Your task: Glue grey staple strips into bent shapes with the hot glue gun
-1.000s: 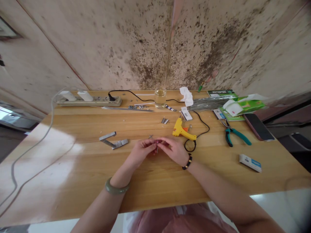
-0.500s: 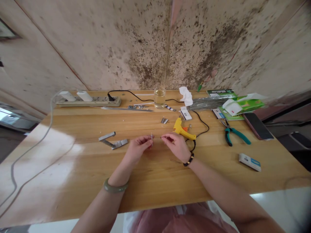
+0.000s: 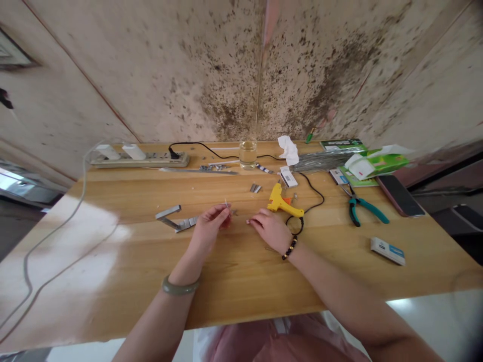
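Between the fingertips of my left hand [image 3: 209, 226] is a thin, pale stick-like piece [image 3: 226, 203], with something small and reddish beneath it. My right hand [image 3: 268, 229] lies low over the wood, its fingers pinched together; whatever is at the fingertips is too small to name. A yellow glue gun [image 3: 285, 202] lies just beyond my right hand. Left of my left hand, a grey metal bracket-like piece [image 3: 168, 213] stands beside a row of grey blocks [image 3: 185, 224]. Small grey metal pieces [image 3: 255, 188] lie further back, between the hands.
A glass of liquid [image 3: 248, 154], a power strip [image 3: 151, 160] and a bundle of wires [image 3: 320, 160] line the wall. On the right are teal-handled pliers [image 3: 366, 208], a phone [image 3: 400, 196] and a small box [image 3: 388, 251]. A cable [image 3: 56, 229] crosses the left side.
My left hand has shifted a little left, with the thin piece now tilted. My right hand has moved slightly left and down, nearer the tabletop.
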Demonstrator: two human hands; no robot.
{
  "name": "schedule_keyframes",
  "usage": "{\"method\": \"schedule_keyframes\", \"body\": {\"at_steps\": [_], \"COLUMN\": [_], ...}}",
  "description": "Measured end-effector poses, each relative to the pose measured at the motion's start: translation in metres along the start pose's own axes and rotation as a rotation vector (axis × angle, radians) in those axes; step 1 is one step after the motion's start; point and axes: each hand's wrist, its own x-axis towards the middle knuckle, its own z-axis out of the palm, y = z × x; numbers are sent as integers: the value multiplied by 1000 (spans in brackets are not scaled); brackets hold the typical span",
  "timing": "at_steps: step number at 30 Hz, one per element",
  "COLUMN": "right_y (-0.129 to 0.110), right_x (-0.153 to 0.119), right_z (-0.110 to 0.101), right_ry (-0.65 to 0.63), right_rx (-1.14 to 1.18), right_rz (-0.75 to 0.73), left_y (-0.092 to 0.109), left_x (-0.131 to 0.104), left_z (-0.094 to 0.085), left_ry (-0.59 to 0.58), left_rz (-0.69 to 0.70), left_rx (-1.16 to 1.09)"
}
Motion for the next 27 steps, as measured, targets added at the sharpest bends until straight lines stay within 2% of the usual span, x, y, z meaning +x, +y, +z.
{"method": "schedule_keyframes", "body": {"at_steps": [7, 13, 17, 20, 23, 27], "right_y": [-9, -26, -10, 10, 25, 34], "right_x": [1, 1, -1, -4, -6, -5], "right_z": [-8, -39, -60, -65, -62, -56], "right_ry": [34, -60, -50, -106, -130, -115], "right_rx": [-37, -289, -476, -514, -501, -473], "right_rz": [5, 49, 216, 375, 358, 281], "left_y": [1, 1, 1, 1, 0, -3], "left_x": [1, 1, -1, -2, -1, 0], "left_z": [1, 0, 1, 3, 4, 4], "left_ry": [60, 66, 40, -5, -41, -26], "left_rz": [1, -4, 37, 66, 111, 141], "left_rx": [8, 38, 99, 162, 255, 346]}}
